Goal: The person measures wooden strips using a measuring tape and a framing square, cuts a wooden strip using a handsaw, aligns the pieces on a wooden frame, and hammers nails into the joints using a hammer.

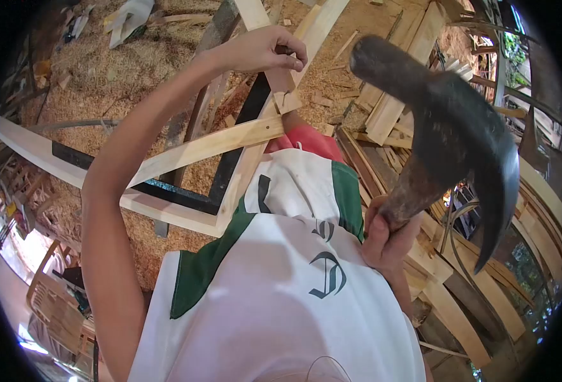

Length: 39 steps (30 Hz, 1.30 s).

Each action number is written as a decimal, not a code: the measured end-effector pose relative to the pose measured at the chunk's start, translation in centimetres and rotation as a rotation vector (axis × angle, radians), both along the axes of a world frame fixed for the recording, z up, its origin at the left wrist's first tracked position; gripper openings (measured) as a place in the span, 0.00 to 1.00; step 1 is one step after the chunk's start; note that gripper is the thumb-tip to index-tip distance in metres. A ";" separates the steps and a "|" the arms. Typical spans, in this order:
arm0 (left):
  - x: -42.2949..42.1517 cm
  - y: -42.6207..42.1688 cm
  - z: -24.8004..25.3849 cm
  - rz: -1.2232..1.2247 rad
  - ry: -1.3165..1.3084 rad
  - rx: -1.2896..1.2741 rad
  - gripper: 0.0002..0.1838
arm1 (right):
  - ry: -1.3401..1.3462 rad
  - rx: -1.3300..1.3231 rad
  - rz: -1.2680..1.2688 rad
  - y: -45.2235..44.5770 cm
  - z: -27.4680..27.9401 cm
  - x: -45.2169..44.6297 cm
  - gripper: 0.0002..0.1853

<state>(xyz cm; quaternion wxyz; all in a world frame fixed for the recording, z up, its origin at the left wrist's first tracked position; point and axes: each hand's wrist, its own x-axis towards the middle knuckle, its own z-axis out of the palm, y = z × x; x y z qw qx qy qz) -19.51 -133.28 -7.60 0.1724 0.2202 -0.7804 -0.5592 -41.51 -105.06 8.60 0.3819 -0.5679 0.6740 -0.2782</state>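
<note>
A claw hammer (459, 127) is raised close to the camera at the right, its handle wrapped by my right hand (392, 235). My left hand (274, 49) is closed in a loose pinch above a joint of light wooden pieces at the top centre. Whatever its fingertips hold is too small to make out. Just below that hand lies a small wood block (287, 102). A pale wooden strip (211, 146) runs from near the block down to the left, across a wooden frame (173, 213) with black inner edges.
Wood shavings (134, 83) cover the ground at the upper left. Planks (459, 318) and offcuts are stacked along the right. A wooden chair (55, 305) stands at the lower left. My legs, in red and white-green clothing, are beside the frame.
</note>
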 end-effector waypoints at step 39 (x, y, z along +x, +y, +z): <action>-3.4 -2.3 -4.8 0.478 -0.148 -0.650 0.09 | 0.187 0.173 0.090 -2.8 -3.1 0.9 0.22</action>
